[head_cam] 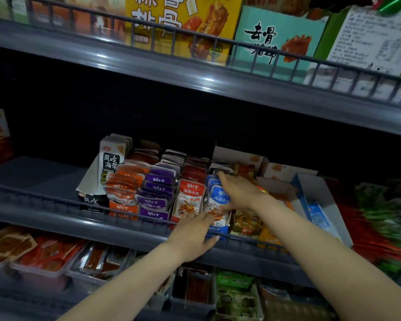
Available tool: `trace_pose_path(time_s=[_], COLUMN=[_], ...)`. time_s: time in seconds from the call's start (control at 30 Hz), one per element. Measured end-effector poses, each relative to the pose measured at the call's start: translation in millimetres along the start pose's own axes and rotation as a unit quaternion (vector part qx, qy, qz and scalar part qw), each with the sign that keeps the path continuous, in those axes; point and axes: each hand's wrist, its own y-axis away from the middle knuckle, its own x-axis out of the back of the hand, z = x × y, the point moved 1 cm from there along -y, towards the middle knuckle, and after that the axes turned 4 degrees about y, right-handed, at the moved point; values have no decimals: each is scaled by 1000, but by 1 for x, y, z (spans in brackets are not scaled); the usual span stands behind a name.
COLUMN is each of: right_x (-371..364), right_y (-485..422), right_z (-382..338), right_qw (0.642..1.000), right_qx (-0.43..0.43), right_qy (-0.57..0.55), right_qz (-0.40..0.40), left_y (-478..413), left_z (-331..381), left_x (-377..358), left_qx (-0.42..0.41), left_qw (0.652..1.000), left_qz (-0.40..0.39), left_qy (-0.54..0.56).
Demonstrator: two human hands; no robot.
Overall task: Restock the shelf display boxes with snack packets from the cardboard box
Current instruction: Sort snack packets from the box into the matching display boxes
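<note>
Blue packets (217, 196) half hidden under spread right hand (239, 193); left hand (195, 230) flat.

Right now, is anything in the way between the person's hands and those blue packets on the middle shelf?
Nothing visible. The right hand lies on the blue packets. The left hand reaches over the low wire rail along the shelf front, the only barrier there, and its fingers are at the front packet.
</note>
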Motion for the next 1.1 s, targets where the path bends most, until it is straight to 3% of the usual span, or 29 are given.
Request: trace_pose_path(time_s=[0.13,0.33,0.5,0.67,0.83,1.1], right_x=[0,3,4,4,2,-4], right_y=[-4,-6,-2,5,4,8], right_z=[5,3,7,14,14,16], right_qw=[999,998,998,993,988,992], right_qx=[-10,-29,-25,-36,-53,-56], right_qy=[-32,-53,-63,-114,-145,-112], right_qz=[4,-3,9,-3,15,15], left_y=[1,3,-6,-11,-16,-10], left_z=[-1,-7,-15,-17,-20,-20], left_x=[1,8,17,24,16,14], left_qx=[-12,-29,-91,-19,25,9], left_qw=[1000,992,991,982,984,984], left_qz=[1,117,94,188,179,175], left_qy=[13,23,-1,33,10,-34])
